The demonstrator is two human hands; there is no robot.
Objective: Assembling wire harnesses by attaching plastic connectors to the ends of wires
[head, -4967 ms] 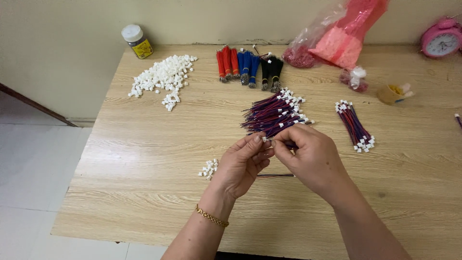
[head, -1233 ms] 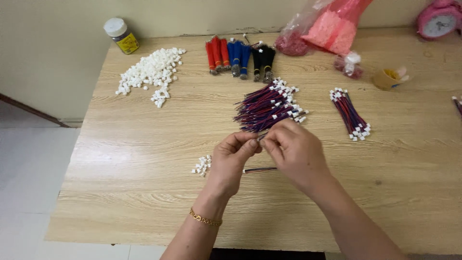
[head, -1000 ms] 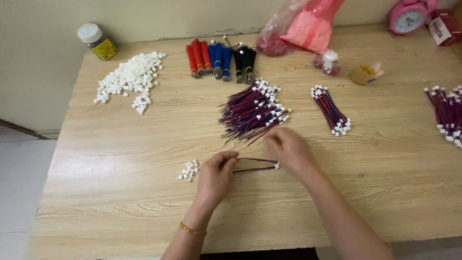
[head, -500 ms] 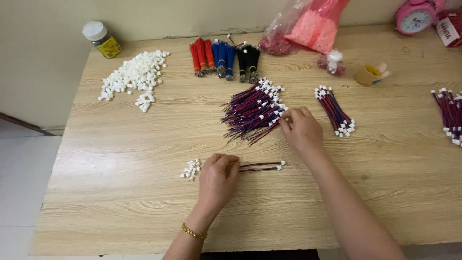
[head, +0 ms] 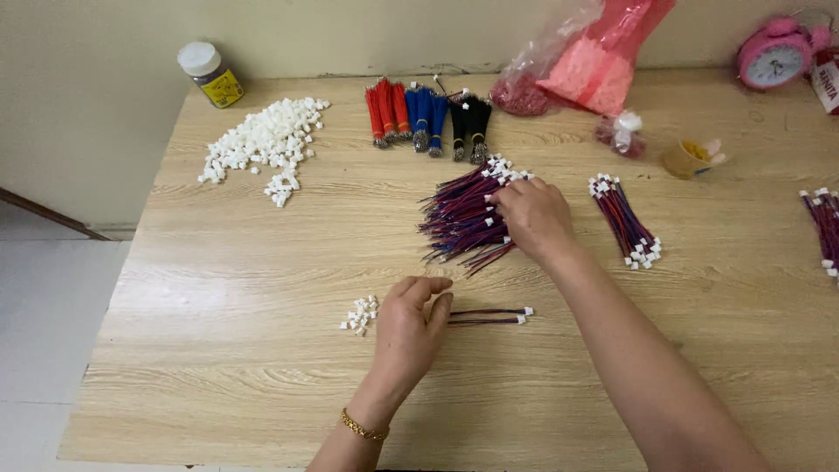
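Pale wood-grain laminate covers the table (head: 218, 350), which stands against a plain beige wall. At its far left corner sits a small jar (head: 210, 75) with a white cap and yellow label, and beside it spreads a loose heap of white plastic connector housings (head: 262, 144), blocky and matte. A much smaller cluster of the same white pieces (head: 360, 315) lies near the front, just left of the left hand (head: 411, 328). That hand rests palm down on the wood, fingers loosely curled and close together, holding nothing; a gold bead bracelet (head: 364, 426) circles the wrist. Just right of its fingertips lies a short pair of thin red and dark wires (head: 489, 316) tipped with white plugs. Farther back stand red, blue and black wire bundles (head: 428, 118). The right hand (head: 535, 214) lies on a fanned pile of purple-red wires (head: 463, 218), fingers pinched narrowly on the white-tipped ends. To its right lies a tighter finished bundle (head: 625, 223), then crinkled pink plastic bags (head: 594, 61) and a round pink alarm clock (head: 773, 57).
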